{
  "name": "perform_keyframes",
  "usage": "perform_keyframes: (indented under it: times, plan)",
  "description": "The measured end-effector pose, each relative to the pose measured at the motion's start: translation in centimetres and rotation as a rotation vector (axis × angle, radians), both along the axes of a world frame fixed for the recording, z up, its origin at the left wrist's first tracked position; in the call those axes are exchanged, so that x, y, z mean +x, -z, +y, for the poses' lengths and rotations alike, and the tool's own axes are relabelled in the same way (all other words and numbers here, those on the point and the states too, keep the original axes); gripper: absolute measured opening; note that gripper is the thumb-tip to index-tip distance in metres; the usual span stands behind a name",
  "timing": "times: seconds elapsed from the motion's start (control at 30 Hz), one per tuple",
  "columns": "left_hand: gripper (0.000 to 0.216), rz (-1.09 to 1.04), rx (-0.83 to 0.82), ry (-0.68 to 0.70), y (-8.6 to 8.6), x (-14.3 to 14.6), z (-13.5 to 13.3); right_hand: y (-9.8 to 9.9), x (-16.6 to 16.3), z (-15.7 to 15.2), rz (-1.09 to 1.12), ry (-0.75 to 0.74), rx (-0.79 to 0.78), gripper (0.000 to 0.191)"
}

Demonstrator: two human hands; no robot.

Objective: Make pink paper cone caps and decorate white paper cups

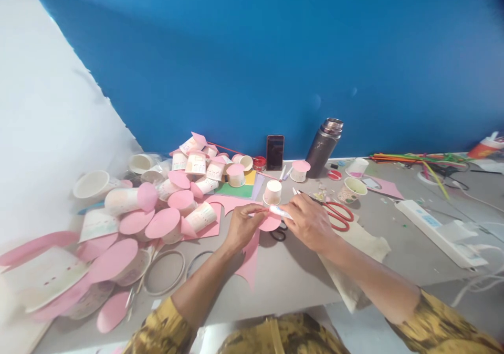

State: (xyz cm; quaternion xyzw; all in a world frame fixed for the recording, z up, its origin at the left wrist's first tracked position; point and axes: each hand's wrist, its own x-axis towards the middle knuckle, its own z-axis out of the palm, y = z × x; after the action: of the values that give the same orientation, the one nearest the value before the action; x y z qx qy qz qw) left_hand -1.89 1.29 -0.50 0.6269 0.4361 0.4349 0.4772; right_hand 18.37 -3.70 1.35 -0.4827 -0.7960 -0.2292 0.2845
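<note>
My left hand [244,227] pinches the edge of a round pink paper piece [271,225] above the table. In my right hand [309,221] is a slim white tube [280,212], perhaps glue, with its tip against or just over the pink paper; contact cannot be made out. Just beyond both hands stands a small upturned paper cup [273,190]. Beneath them lie a cut pink sheet [249,262] and the dark handles of a pair of scissors [279,232]. Red-handled scissors [342,216] rest right of my right hand, near a cream cloth [370,238].
Many paper cups with pink discs [163,224] crowd the left side. At the back are a phone [274,152], a dark flask [324,146] and a cup with a pink top [300,171]. A patterned cup [352,190] and a white power strip [437,230] are on the right.
</note>
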Motion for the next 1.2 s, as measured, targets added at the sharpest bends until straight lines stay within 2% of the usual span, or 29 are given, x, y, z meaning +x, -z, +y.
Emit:
perform_keyframes:
  times: [0.27, 0.5, 0.67, 0.83, 0.97, 1.2]
  plan:
    - [0.016, -0.003, 0.0, 0.033, -0.1, -0.1, -0.1, 0.1, -0.2, -0.2, -0.005, 0.042, 0.011, 0.013]
    - [0.014, 0.06, 0.03, -0.004, -0.7, 0.1, -0.6, 0.2, -0.4, -0.3, 0.046, 0.071, 0.004, 0.007]
    - [0.015, 0.077, 0.042, 0.004, -0.9, 0.1, -0.7, 0.0, -0.4, -0.2, 0.121, 0.11, -0.051, 0.015]
    - [0.015, 0.052, 0.027, 0.032, -0.9, 0.2, -0.7, -0.1, -0.2, -0.3, 0.145, 0.101, -0.087, 0.012]
    - [0.015, 0.042, 0.031, 0.047, -1.0, 0.2, -0.7, -0.1, -0.3, -0.4, 0.133, 0.047, -0.056, 0.013]
    - [0.016, 0.047, 0.013, 0.026, -1.0, 0.3, -0.8, 0.0, -0.5, -0.7, -0.002, 0.073, 0.002, 0.014]
